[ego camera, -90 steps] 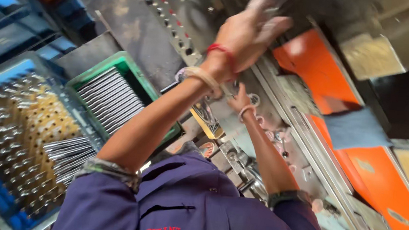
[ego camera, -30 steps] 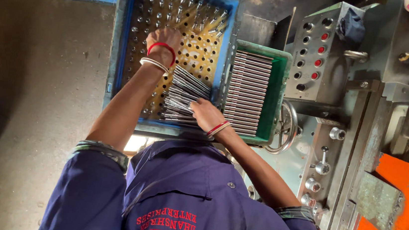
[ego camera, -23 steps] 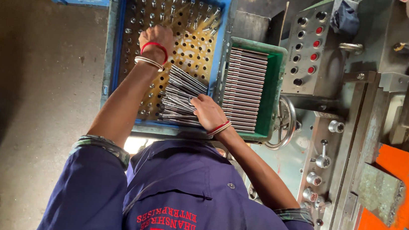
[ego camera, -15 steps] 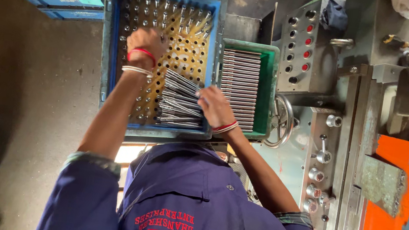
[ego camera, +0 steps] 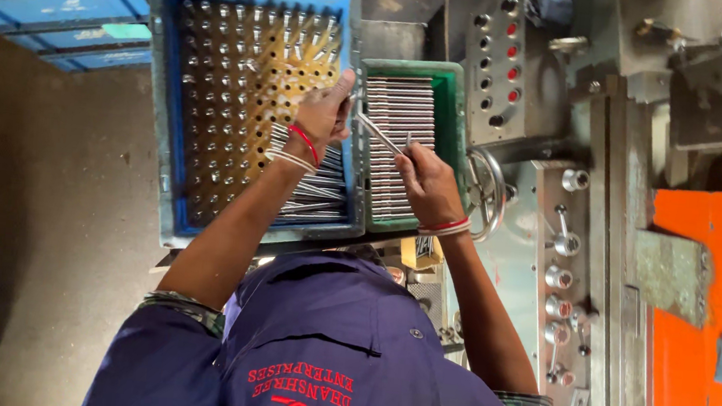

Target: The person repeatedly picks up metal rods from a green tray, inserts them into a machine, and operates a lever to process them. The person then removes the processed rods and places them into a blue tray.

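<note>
The right hand (ego camera: 427, 181) is closed round the near end of a thin metal rod (ego camera: 378, 134), over the green tray (ego camera: 451, 106) of rods laid side by side. At ten o'clock from it, the left hand (ego camera: 325, 113) pinches the rod's far end, fingers curled, above the blue crate (ego camera: 152, 103) rim. In that crate, rods stand upright in a holed yellow plate (ego camera: 240, 85), with loose rods (ego camera: 313, 194) heaped at its near edge. At two o'clock stands a grey button panel (ego camera: 498, 62).
</note>
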